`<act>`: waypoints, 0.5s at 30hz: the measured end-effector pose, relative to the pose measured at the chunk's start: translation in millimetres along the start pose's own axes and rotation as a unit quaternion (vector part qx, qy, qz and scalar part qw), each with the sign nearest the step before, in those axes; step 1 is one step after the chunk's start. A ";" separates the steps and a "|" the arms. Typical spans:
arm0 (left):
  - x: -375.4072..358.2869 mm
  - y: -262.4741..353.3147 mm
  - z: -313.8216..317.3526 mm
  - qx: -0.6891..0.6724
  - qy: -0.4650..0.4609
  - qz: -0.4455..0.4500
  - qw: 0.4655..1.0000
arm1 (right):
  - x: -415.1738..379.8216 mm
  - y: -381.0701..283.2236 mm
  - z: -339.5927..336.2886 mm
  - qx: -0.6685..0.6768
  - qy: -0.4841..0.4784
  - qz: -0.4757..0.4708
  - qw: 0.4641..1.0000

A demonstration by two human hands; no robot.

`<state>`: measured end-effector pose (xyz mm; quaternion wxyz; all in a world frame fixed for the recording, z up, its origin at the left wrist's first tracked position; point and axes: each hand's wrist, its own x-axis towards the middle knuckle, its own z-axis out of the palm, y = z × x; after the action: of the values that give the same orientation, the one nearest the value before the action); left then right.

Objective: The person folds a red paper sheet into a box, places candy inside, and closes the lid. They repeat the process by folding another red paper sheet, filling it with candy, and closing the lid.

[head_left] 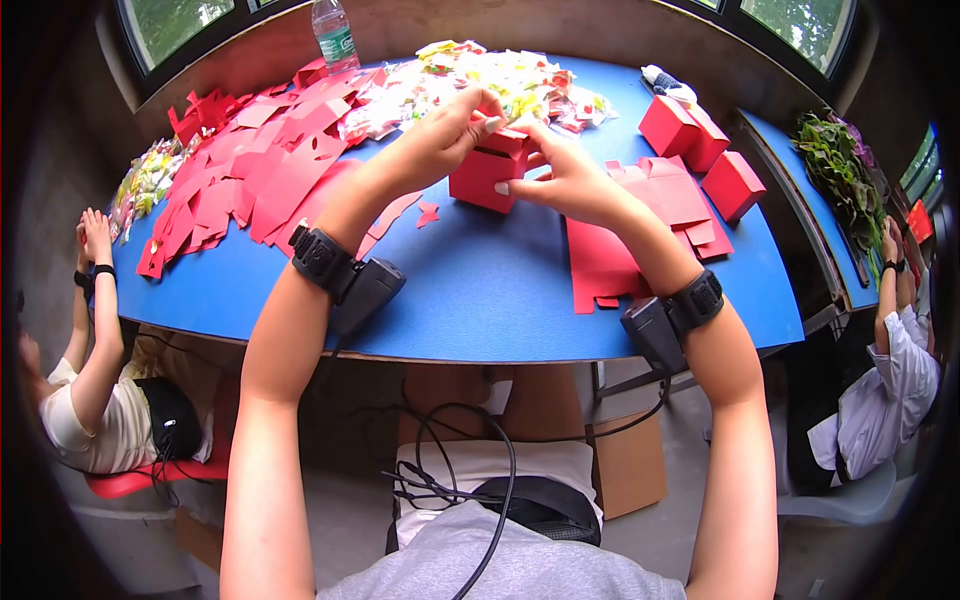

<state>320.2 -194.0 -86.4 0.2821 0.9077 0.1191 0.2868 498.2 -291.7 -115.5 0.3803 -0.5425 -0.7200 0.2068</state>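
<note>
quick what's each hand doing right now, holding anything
Left hand: closed, pinching the top flap of the red paper box.
Right hand: closed on the same red paper box, gripping its right side.

bottle (334,35): table (480,290) far edge | flat red sheets (260,165): left side | candy heap (480,85): far middle | finished boxes (700,145): right corner
</note>
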 end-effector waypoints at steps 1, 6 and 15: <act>-0.3 0.7 -0.5 0.000 0.000 0.000 1.000 | 0.4 0.5 0.1 -0.010 0.005 -0.001 1.000; -1.5 2.6 -2.9 0.028 -0.032 0.000 0.999 | 0.3 -0.6 -1.9 0.002 -0.009 0.008 1.000; 0.5 -11.9 -16.0 -0.177 -0.132 -0.047 0.974 | -4.7 -6.2 0.8 -0.035 -0.013 -0.013 0.999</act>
<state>310.6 -177.0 -82.3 0.4642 0.8668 0.0707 0.1678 494.4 -298.0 -113.1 0.3542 -0.5430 -0.7390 0.1834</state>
